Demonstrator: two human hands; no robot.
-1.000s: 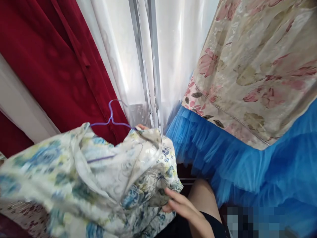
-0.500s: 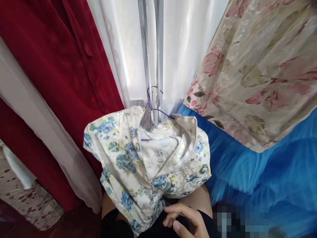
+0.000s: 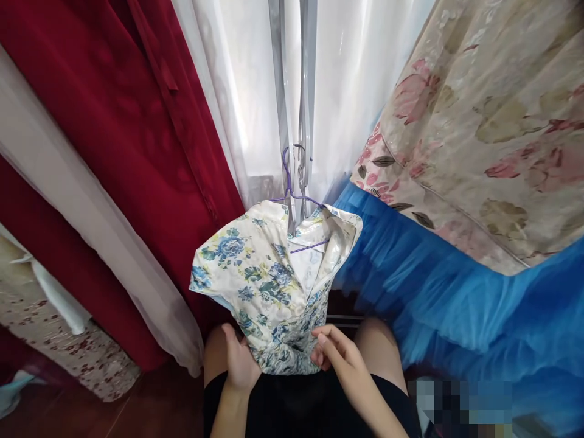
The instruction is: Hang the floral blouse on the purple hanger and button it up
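Observation:
A cream blouse with blue flowers (image 3: 269, 267) hangs on a purple hanger (image 3: 288, 182). Its collar gapes at the neck, showing the pale lining, and its lower part bunches above my lap. At its lower left edge, my left hand (image 3: 241, 362) rests with the thumb spread upward; the other fingers are partly hidden behind the fabric. My right hand (image 3: 340, 353) has its fingers curled at the lower right edge of the blouse, thumb and index finger close together.
The hanger hooks onto grey metal uprights (image 3: 308, 79) before a white curtain (image 3: 365, 67). Red cloth (image 3: 132, 152) and a sheer pale drape (image 3: 91, 182) hang at left. On the right, a floral beige garment (image 3: 483, 140) hangs over blue tulle (image 3: 456, 304).
My left hand has come into view at the blouse's lower left. The blouse, swung and crumpled before, now hangs straighter. My right hand has moved up to its right edge.

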